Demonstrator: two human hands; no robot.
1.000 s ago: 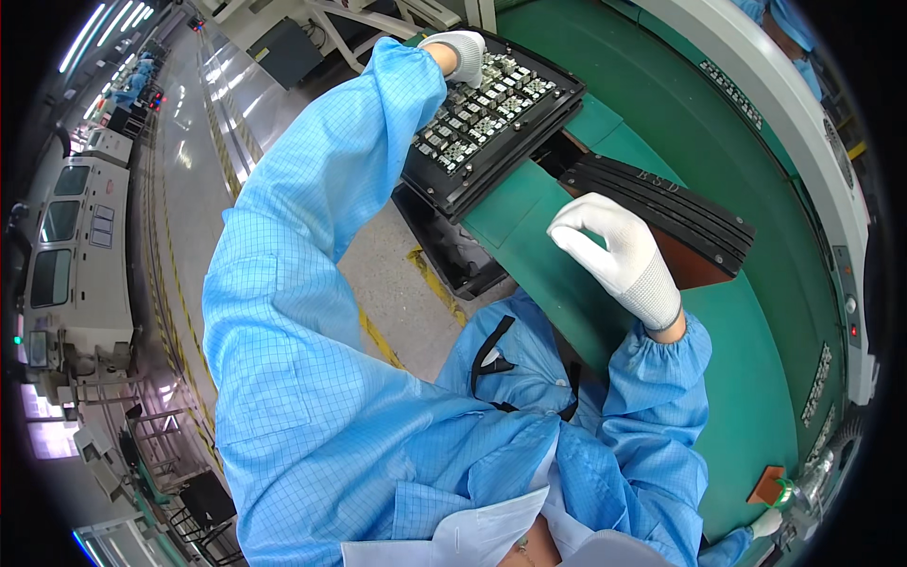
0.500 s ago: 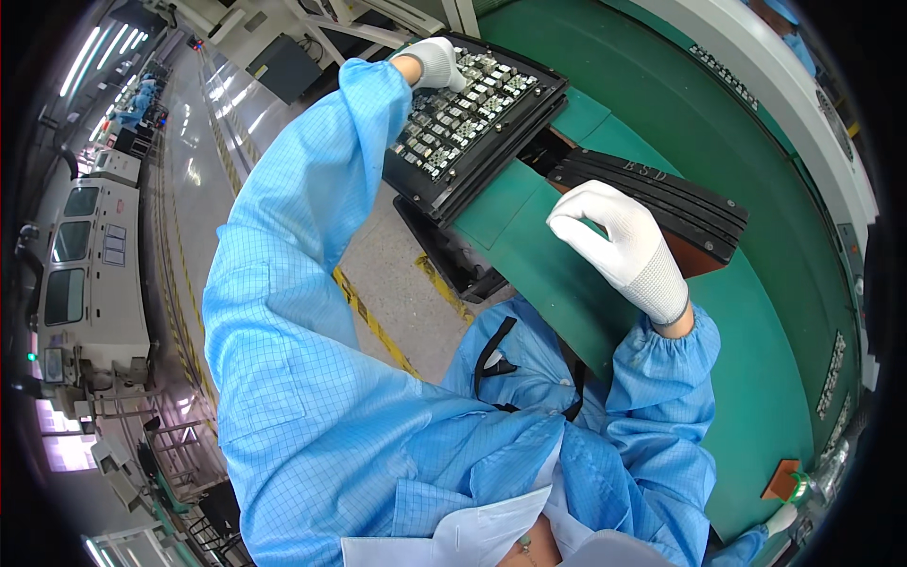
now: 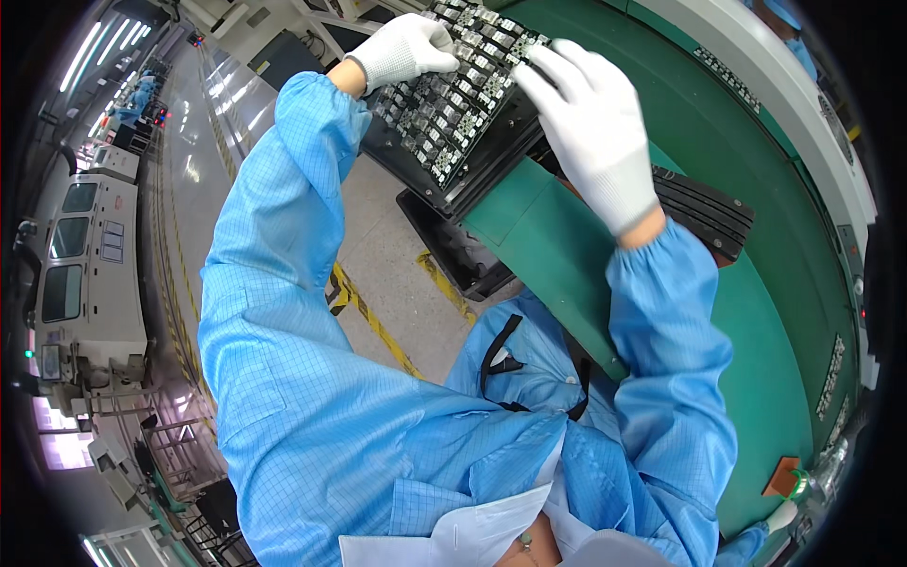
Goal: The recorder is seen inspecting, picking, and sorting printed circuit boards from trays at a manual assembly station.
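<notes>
A panel of several small green circuit boards with silver parts [image 3: 444,118] lies over a black plate-like fixture [image 3: 496,142] at the top middle. My left hand [image 3: 402,52], in a white glove, is over the panel's left part with fingers curled together; whatever its fingertips pinch is hidden. My right hand [image 3: 590,123], also gloved, has its fingers stretched out and apart. Its fingertips are at the panel's right edge, and whether they touch it I cannot tell.
Black stacked bars [image 3: 704,208] lie on the green worktop [image 3: 539,227], partly behind my right hand. Below the fixture hangs an open black bin [image 3: 453,250]. A white machine frame [image 3: 794,85] curves along the right. Another person's gloved hand [image 3: 782,516] shows at lower right.
My right hand has moved up and left from above the black bars to the panel's edge, its fingers uncurling. My left hand has shifted slightly left. The panel and fixture look tilted differently.
</notes>
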